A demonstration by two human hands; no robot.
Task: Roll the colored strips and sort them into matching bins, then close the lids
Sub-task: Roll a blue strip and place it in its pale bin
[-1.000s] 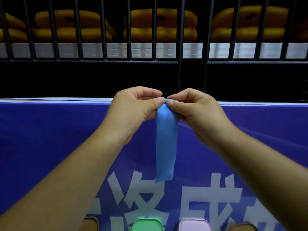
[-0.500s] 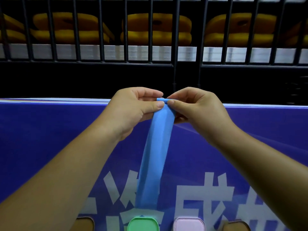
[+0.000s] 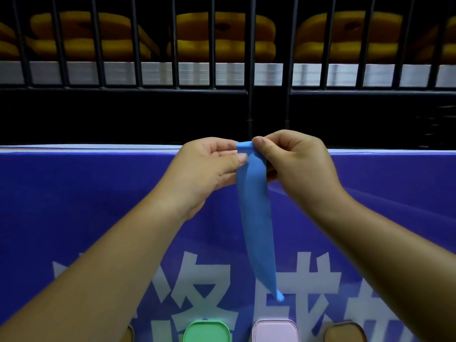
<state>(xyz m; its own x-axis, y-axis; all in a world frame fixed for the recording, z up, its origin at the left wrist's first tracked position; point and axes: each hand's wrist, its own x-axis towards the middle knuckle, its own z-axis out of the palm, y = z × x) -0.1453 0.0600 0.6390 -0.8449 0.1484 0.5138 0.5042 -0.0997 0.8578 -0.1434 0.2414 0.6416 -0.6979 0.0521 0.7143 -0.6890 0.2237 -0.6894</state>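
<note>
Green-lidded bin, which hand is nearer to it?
Left. The left hand is raised straight beyond the green-lidded bin; the right hand is off to its right. Both pinch the blue strip.

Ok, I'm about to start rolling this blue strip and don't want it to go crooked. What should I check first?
1. Top of strip pinched by left hand: ok.
2. Same edge pinched by right hand: ok.
3. Strip hanging flat: not ok, its lower end twists to a narrow tip.
4. Roll begun at the top: cannot tell.
5. Matching blue bin in sight: not ok; only the green lid and pink lid show clearly, at the frame's bottom.
</note>
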